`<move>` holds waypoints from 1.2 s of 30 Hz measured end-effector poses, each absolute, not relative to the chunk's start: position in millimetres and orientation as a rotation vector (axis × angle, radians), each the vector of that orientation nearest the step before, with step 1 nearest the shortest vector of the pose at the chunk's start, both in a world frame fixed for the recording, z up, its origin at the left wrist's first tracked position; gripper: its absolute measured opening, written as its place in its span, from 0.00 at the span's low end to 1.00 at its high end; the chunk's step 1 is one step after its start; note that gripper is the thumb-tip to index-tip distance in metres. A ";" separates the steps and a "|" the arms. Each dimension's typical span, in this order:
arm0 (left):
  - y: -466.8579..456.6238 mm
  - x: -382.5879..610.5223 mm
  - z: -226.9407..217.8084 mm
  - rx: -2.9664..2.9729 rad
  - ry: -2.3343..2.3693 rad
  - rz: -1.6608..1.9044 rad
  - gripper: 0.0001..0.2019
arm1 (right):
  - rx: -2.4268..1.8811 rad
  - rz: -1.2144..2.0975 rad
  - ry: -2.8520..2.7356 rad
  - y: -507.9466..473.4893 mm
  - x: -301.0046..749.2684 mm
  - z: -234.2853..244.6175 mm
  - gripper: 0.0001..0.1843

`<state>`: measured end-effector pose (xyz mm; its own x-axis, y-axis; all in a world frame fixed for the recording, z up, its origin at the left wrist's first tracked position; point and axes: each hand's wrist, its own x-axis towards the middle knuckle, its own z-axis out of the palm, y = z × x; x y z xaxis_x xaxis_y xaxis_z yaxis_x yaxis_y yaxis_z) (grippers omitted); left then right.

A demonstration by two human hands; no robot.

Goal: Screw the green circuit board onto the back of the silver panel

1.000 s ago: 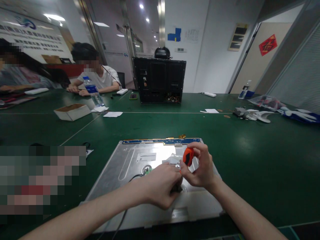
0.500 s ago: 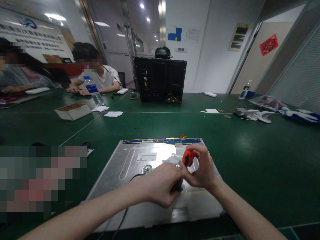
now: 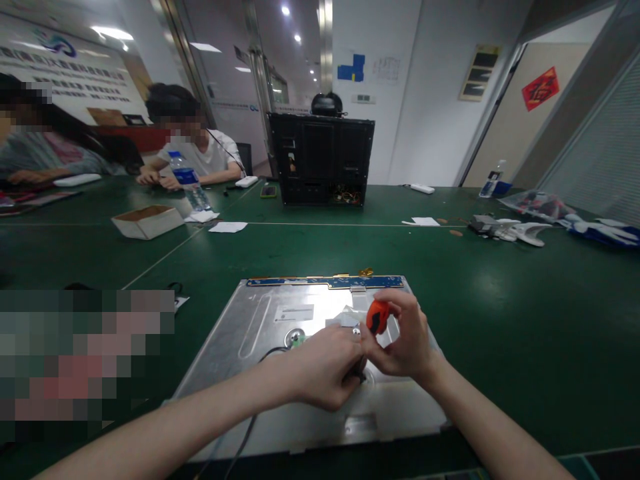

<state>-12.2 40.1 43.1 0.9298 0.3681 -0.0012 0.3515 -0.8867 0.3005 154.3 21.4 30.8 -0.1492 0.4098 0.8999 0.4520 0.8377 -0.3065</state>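
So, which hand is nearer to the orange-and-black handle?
Right: the right hand holds the handle; the left hand is to its left, over the metal panel.

Red door sign (image 3: 541, 89): is showing one large dark Chinese character, apparently 福.
Wall sign (image 3: 65, 75): is carrying rows of dark Chinese characters under a swirl logo (image 3: 57, 43), too blurred to read surely.
Glass partition (image 3: 220, 67): is bearing faint small lettering beside a blue logo (image 3: 254, 108), unreadable.
White label (image 3: 294, 313) on the metal panel (image 3: 235, 333): is displaying print too small to read.
Blue bottle label (image 3: 185, 176): is showing no readable brand.
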 end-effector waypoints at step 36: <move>40.5 -12.9 38.7 2.832 0.484 0.086 0.07 | -0.687 -0.260 -1.765 20.1 157.0 39.4 0.21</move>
<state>-12.9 40.5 38.7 0.9426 0.3336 0.0131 0.3179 -0.9088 0.2703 157.0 20.1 39.4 -0.1617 0.3149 0.9352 0.5709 0.8029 -0.1717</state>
